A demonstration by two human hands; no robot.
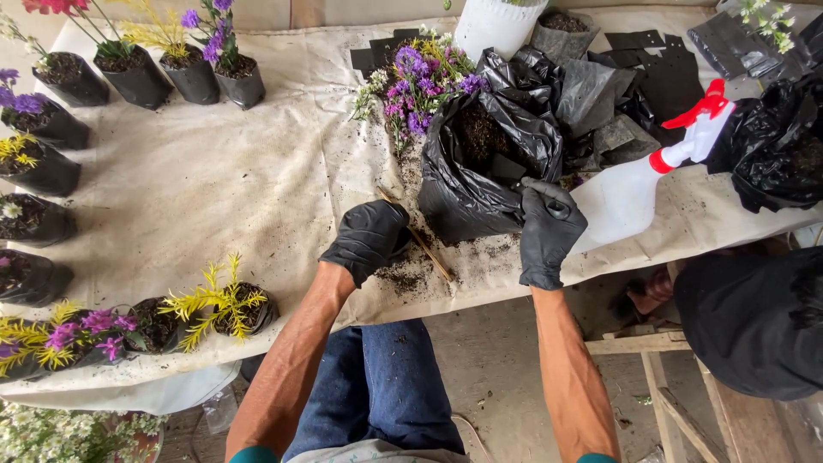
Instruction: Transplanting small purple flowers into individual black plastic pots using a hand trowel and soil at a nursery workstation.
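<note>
Blue-jeaned knees show under the table edge, and above them two black-gloved hands work on the cloth (214, 180). Left hand (367, 238) is curled into a loose fist, resting on spilled soil (403, 276) just beside a thin stick (417, 236); whether it holds anything I cannot tell. Right hand (549, 231) pinches the rim of the soil bag (480, 167), a large black sack standing open at the table's middle.

Judging from the layout, much potting looks done: small black pots with purple and yellow flowers line the far edge (141, 77) and the left side (39, 167), with more at the near corner (214, 309). Loose cut flowers (411, 86) and flat empty bags (651, 81) suggest more remains.

A spray bottle (634, 193) lies just right of the sack. The sack's inside is dark and hard to read, and the black mass at far right (754, 317) is cut off and unclear.
</note>
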